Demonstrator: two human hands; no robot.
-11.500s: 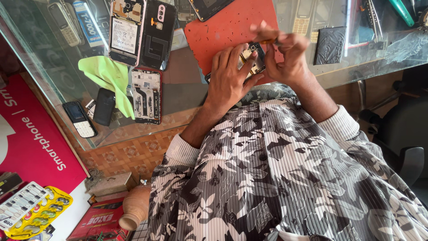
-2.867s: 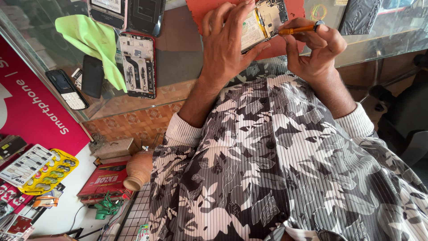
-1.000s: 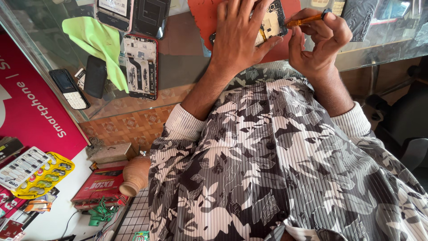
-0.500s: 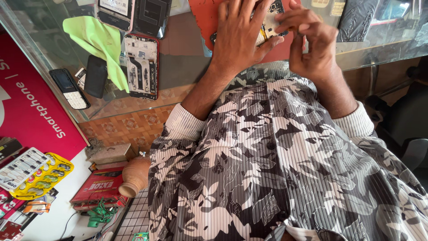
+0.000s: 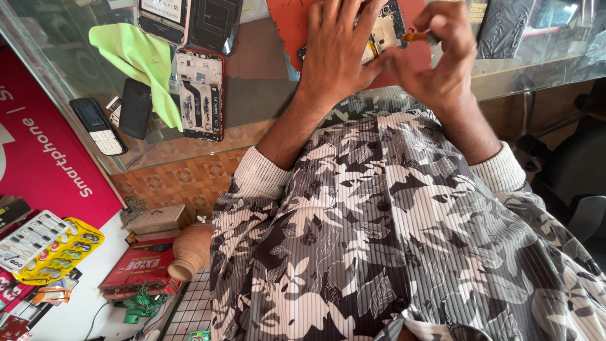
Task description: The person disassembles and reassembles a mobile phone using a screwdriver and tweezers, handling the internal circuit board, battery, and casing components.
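The person's left hand (image 5: 338, 53) lies palm down with fingers spread over an opened smartphone (image 5: 382, 31), pinning it flat against a red work mat (image 5: 290, 25). The phone has its back cover off, so its circuit board and inner parts show between the fingers. The right hand (image 5: 442, 60) is curled tight, thumb and fingers pinched around a small screwdriver with an orange handle (image 5: 416, 36), whose end points at the right edge of the phone. The two hands touch each other just below the phone.

The red mat sits on a glass counter (image 5: 252, 95), and everything else is placed relative to that mat. Just left of it lies a second phone with its back removed (image 5: 199, 95), framed in red. Further left, a bright green cloth (image 5: 136, 57) drapes over the glass, partly covering a small black device (image 5: 136, 108), with a keypad phone (image 5: 99, 126) beyond it. Above the second phone, two more dark phone parts (image 5: 189, 19) lie side by side. Right of the mat lies a dark pouch (image 5: 505, 25). Below the counter, a clay pot (image 5: 189, 252) stands on the floor.
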